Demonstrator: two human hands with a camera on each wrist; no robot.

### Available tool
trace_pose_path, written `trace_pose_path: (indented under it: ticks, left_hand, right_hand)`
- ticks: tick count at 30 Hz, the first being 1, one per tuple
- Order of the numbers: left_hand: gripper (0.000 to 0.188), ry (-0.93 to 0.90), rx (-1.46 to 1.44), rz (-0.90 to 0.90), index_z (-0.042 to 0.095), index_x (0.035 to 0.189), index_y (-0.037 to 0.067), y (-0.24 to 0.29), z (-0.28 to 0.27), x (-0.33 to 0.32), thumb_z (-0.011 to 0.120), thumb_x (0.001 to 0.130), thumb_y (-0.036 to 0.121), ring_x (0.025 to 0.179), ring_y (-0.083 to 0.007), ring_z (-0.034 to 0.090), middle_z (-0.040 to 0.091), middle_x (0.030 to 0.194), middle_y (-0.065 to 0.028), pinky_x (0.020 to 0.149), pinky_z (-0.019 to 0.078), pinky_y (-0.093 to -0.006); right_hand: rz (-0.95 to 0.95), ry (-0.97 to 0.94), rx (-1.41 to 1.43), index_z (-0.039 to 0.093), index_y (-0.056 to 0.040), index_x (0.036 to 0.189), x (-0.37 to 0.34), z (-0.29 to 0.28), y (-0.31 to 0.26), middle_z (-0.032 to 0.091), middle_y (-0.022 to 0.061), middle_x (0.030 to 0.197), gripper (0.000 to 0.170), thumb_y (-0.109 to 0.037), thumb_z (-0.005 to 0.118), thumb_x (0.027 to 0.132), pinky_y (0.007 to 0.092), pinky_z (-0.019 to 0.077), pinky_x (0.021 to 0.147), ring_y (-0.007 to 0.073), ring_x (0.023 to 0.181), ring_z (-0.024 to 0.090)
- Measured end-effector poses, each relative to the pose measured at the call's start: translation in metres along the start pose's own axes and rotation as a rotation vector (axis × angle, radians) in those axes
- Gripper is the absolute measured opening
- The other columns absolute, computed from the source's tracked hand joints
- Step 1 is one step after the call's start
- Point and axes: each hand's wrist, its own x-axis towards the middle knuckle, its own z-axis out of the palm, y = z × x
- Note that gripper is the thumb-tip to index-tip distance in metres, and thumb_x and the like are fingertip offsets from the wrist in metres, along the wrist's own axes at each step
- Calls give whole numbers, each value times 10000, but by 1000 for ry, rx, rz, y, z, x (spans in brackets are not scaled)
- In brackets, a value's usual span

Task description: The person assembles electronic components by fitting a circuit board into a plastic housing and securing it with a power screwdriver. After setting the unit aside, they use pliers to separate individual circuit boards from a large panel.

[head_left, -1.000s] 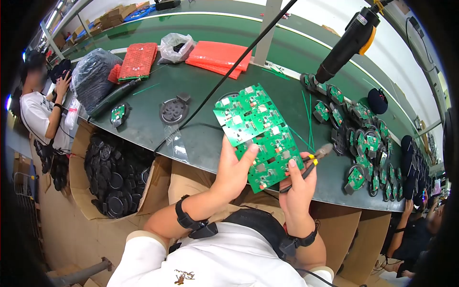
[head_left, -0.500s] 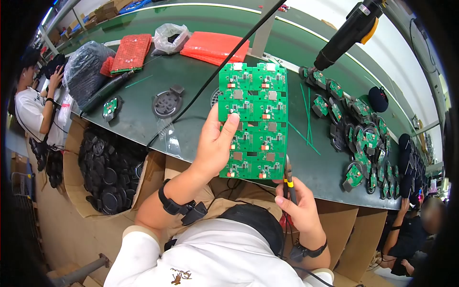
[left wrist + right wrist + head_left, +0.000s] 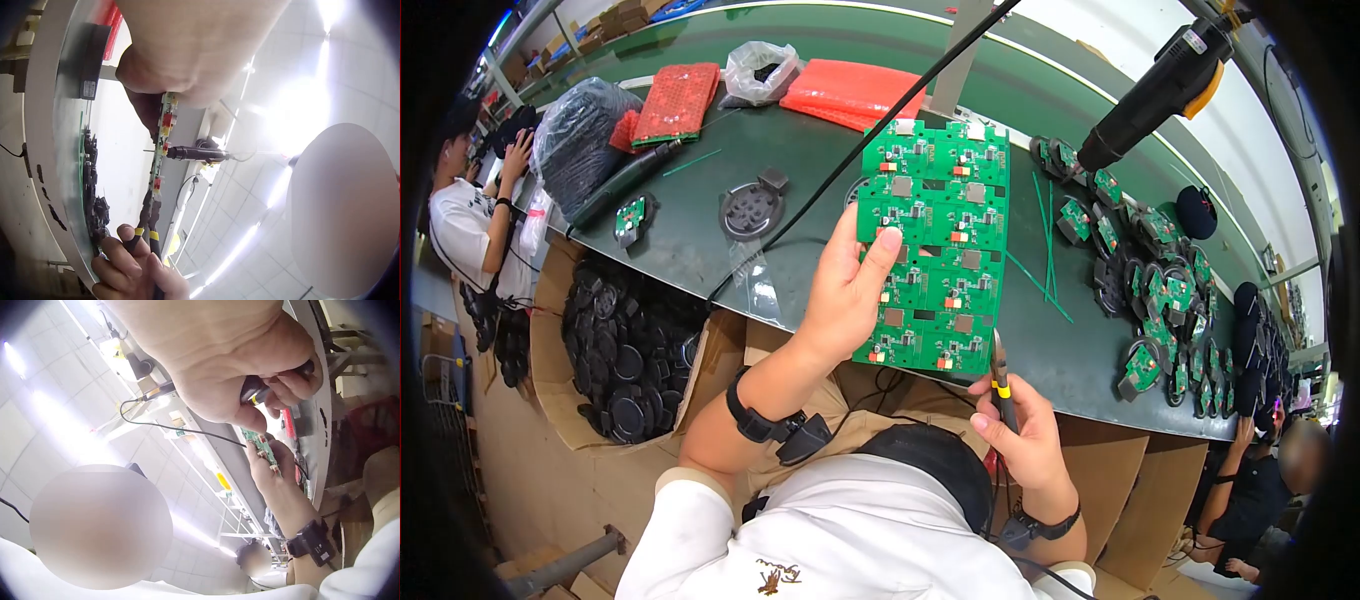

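Observation:
A green circuit board panel (image 3: 975,215), made of several joined boards with small components, stands raised in front of the body. My left hand (image 3: 848,290) grips its left edge, thumb on the front face and the other fingers hidden behind. In my right hand (image 3: 1028,432) are black-handled pliers (image 3: 1002,382) with yellow bands, their jaws pointing up at the panel's lower right corner. The left wrist view shows the panel (image 3: 160,150) edge-on, with the pliers (image 3: 145,228) right at its near end. My right hand (image 3: 250,375) hides most of the tool in the right wrist view.
Round black housings with green boards (image 3: 1155,290) are heaped on the bench's right side. A power screwdriver (image 3: 1155,95) hangs above. Thin green strips (image 3: 1048,245) lie beside the panel. A black round part (image 3: 752,212) rests at left, above a carton (image 3: 610,440) of black parts.
The panel has turned from a slant to nearly upright. My right hand has come away from the panel's face, and the pliers have swung from pointing right to pointing up at its lower right corner.

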Motion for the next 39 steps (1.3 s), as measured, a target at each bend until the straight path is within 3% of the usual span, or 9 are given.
trace_pose_path:
  ticks: [3, 5, 11, 15, 17, 21, 25, 31, 39]
  left_hand:
    - [336, -17, 45, -33, 525, 1371, 58, -2, -4, -2, 531, 1112, 272, 983, -90, 594, 669, 1131, -26, 862, 514, -275]
    - [346, -29, -8, -71, 520, 1391, 56, -3, -4, -3, 526, 1114, 263, 1007, -90, 583, 659, 1164, -22, 893, 506, -277]
    - [348, -28, -212, -236, 532, 1402, 63, -13, -2, -6, 525, 1115, 260, 1037, -87, 553, 642, 1201, -3, 951, 483, -282]
    - [357, -27, -211, -239, 529, 1411, 68, -17, -7, -3, 529, 1112, 264, 1010, -89, 547, 634, 1213, -9, 935, 490, -278]
    - [392, -45, -166, -191, 497, 1441, 60, -20, -14, -1, 523, 1113, 272, 1039, -109, 596, 650, 1229, -37, 918, 526, -290]
    - [425, -91, -101, -127, 455, 1473, 45, -11, -9, -7, 518, 1113, 262, 1051, -123, 636, 663, 1240, -59, 900, 553, -296]
    - [411, -119, -81, -106, 422, 1477, 41, -5, -7, -8, 506, 1117, 219, 1100, -128, 635, 640, 1254, -57, 948, 547, -312]
    - [411, -175, -74, -110, 421, 1484, 41, -7, -8, -9, 489, 1123, 225, 1130, -145, 639, 642, 1280, -79, 969, 549, -326]
    - [495, -172, -357, -352, 372, 1556, 55, -20, -2, -14, 482, 1122, 267, 1185, -176, 642, 620, 1367, -98, 989, 548, -346]
  right_hand:
    - [-29, -32, 67, 611, 0, 1223, -2, 0, 6, 504, -42, 879, 330, -38, 745, 924, 231, 387, 711, 61, 820, 462]
    - [88, -126, 375, 590, 6, 1207, -4, 1, 7, 507, -16, 877, 317, -4, 726, 921, 252, 371, 650, 85, 801, 460]
    - [64, -363, 816, 540, 20, 1219, -4, 8, 18, 507, 36, 889, 340, 12, 701, 920, 280, 336, 616, 125, 766, 447]
    - [68, -293, 714, 551, 11, 1210, 0, 10, 5, 518, 22, 911, 339, -18, 720, 917, 279, 370, 638, 109, 775, 464]
    - [-1, -164, 314, 554, 1, 1243, 5, 4, -1, 535, 9, 931, 381, -36, 739, 912, 264, 412, 696, 93, 814, 492]
    - [-6, -50, 223, 566, -2, 1302, 12, -1, -9, 546, -13, 931, 420, -41, 735, 919, 242, 419, 799, 81, 886, 510]
    - [-31, -27, 179, 571, -1, 1285, 16, 1, -11, 532, -24, 909, 388, -24, 718, 926, 243, 415, 734, 71, 846, 495]
    - [17, -86, 363, 556, -3, 1303, 13, 0, -2, 540, -4, 944, 383, -16, 696, 946, 268, 379, 624, 78, 776, 463]
    - [-36, -383, 820, 482, -25, 1399, 15, 2, 21, 542, 25, 989, 478, -141, 692, 986, 283, 330, 616, 105, 726, 417]
